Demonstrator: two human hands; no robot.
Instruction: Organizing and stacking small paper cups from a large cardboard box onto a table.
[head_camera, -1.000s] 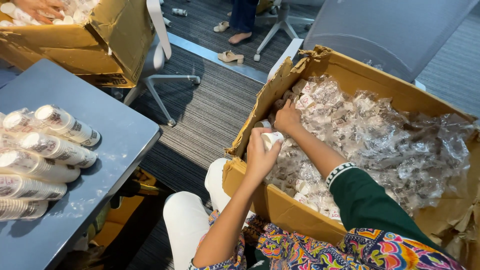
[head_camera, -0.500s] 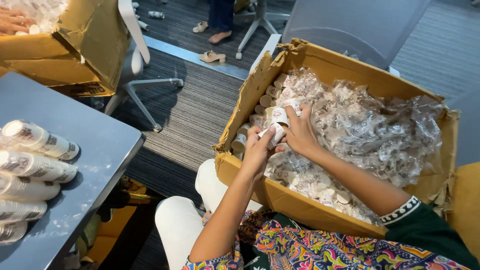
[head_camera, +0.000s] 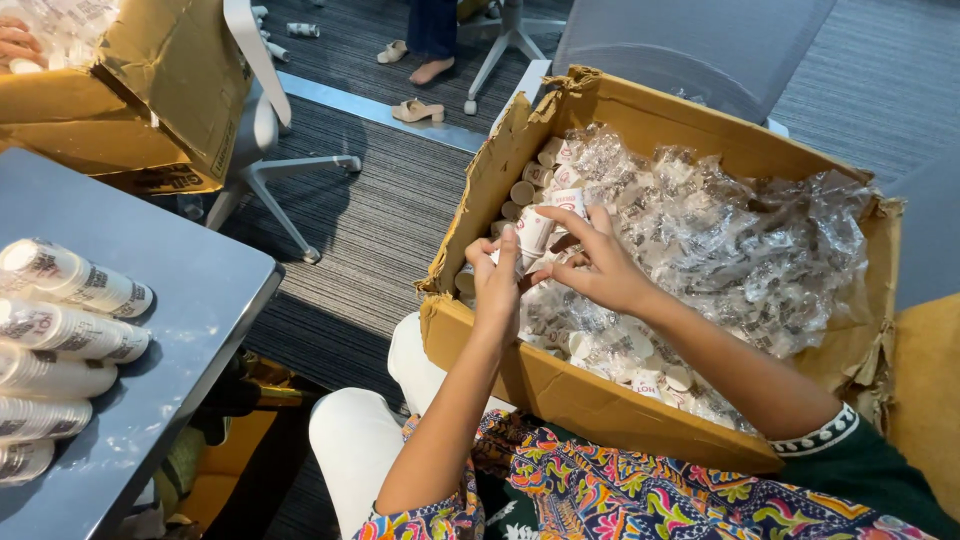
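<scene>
A large open cardboard box (head_camera: 560, 390) rests on my lap, filled with small white paper cups and crumpled clear plastic wrap (head_camera: 740, 240). My left hand (head_camera: 497, 285) and my right hand (head_camera: 590, 265) meet over the box's left side, both gripping a short stack of white paper cups (head_camera: 535, 228) with red print, lifted a little above the pile. The fingers of both hands wrap the stack from either side.
A grey table (head_camera: 190, 300) at left carries several plastic-wrapped cup sleeves (head_camera: 75, 280) lying on their sides. Another open cardboard box (head_camera: 150, 90) stands behind it, with another person's hand (head_camera: 20, 40) inside. A white office chair (head_camera: 270, 150), sandals and another person's feet are on the striped carpet.
Both hands have come together and lifted a stack of cups from the pile at the box's left side. The camera view shifted slightly rightward.
</scene>
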